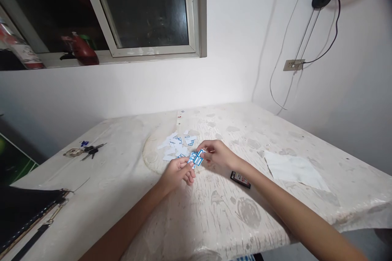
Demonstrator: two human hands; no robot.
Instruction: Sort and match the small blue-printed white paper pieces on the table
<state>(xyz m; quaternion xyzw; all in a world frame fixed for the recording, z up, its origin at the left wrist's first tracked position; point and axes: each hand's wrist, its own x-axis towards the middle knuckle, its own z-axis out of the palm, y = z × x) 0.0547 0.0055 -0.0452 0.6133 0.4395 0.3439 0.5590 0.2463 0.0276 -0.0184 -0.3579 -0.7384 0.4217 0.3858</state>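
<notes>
My left hand (178, 171) is closed on some small white paper pieces with blue outlined shapes (192, 157), thumb on top. From the right, my right hand (218, 153) pinches a similar blue-printed paper piece (199, 157), which overlaps those in the left hand. Just beyond both hands lies a loose pile of white paper scraps (176, 143), some plain and some with blue print. Under the right forearm a small dark box with a printed label (240, 180) rests on the table, partly covered by the arm.
The table (263, 216) has a pale, stained plastic cover and meets the wall. Keys (92, 151) lie at the left, a black bag (27, 212) at the left front edge. A white sheet (295, 170) lies at the right. A cable hangs from a wall socket (293, 65).
</notes>
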